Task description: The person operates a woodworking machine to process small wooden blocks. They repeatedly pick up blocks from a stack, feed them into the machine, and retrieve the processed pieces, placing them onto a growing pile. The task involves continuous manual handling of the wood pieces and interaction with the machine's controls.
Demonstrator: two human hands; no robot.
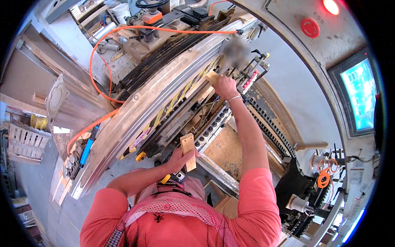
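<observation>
My left hand [177, 158] grips a short pale wood block [188, 151] held upright close to my chest, above the near end of a woodworking machine. My right arm reaches far forward; my right hand [225, 87], a thin bracelet on its wrist, holds a second small wood piece [212, 77] against the machine's long metal rail [164, 88], near a cluster of clamps and red-tipped fittings [252, 78]. Sawdust and dark rollers lie between the two hands.
An orange hose [98, 74] loops over the machine. At right stand a control panel with a lit screen [362, 92], a red round button [310, 27] and a red lamp [331, 6]. Wooden pallets [24, 142] at left; a motor and orange cable [324, 178] at lower right.
</observation>
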